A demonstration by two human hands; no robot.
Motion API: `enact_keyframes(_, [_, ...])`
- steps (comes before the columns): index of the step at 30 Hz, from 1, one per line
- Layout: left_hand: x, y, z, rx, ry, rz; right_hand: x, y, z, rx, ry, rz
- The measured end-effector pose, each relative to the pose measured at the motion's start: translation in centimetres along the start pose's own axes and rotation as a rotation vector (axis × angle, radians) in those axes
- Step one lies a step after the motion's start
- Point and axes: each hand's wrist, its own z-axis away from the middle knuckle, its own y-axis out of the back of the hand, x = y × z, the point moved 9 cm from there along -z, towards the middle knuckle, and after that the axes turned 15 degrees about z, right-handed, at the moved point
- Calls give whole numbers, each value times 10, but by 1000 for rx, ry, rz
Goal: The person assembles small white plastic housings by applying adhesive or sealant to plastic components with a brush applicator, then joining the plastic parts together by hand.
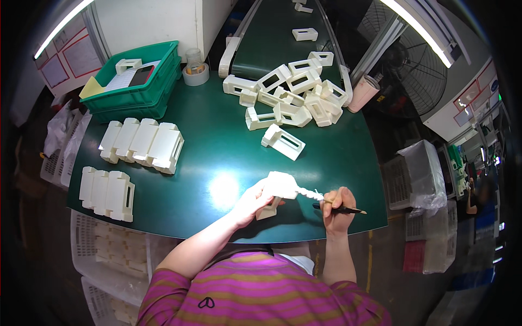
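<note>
Near the table's front edge, my left hand (252, 204) is closed on a white plastic housing (281, 185), a blocky piece with an open frame. My right hand (337, 211) is closed round a slim black pen-like tool (348, 209), whose pale end sticks out to the right; its working end is not clear. A bumpy, twisted white strip (310, 193) stretches from the housing to the fingers of my right hand. I cannot tell whether it is joined to the housing. Beyond both hands lies a loose white housing (284, 142), touched by neither.
A heap of white housings (296, 89) lies at the end of a green conveyor belt (272, 32). Housings stand in two rows (142, 142) (107, 194) on the left. Behind them are stacked green crates (130, 98), and a tape roll (196, 76). A pale cylinder (363, 93) stands right.
</note>
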Motion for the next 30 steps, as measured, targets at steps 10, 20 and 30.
enact_keyframes(10, [-4, 5, 1, 6, 6, 5, -2, 1, 1, 10, -47, -55])
enact_keyframes(20, [6, -24, 0, -120, -105, -533, -7, -25, -3, -9, -88, 129])
enact_keyframes(30, [8, -20, 1, -59, -143, -696, -6, -24, -7, 143, -55, 279])
